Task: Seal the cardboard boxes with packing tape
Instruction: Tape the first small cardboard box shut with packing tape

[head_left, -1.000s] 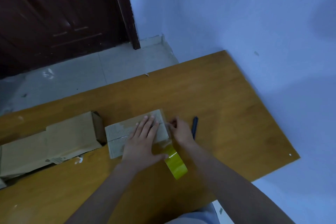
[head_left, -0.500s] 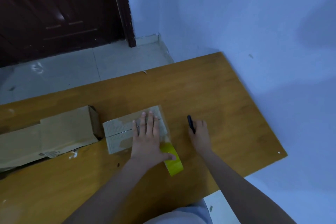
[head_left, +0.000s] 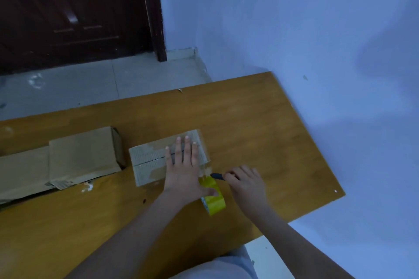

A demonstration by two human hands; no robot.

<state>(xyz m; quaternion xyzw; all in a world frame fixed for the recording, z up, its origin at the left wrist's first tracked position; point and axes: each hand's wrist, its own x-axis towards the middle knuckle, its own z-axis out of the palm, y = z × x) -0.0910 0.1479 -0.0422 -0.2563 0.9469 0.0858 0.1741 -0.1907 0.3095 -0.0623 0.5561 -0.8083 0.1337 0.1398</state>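
Observation:
A small cardboard box (head_left: 149, 163) lies on the wooden table (head_left: 260, 133), its top seam running left to right. My left hand (head_left: 184, 170) presses flat on the box's right half with straight fingers, and its thumb touches the yellow roll of packing tape (head_left: 213, 197) at the box's near right corner. A strip of tape runs from the roll up onto the box. My right hand (head_left: 246, 184) grips a dark cutter (head_left: 217, 176), whose tip points left at the tape strip between roll and box.
A larger flat cardboard box (head_left: 68, 161) lies to the left, touching the small box. The table's right edge meets a blue wall (head_left: 317, 29). A dark door (head_left: 74, 11) and tiled floor lie beyond the table's far edge.
My right hand left the box, reached right to the cutter on the table, picked it up and brought it back to the tape strip. My left hand stayed pressed on the box.

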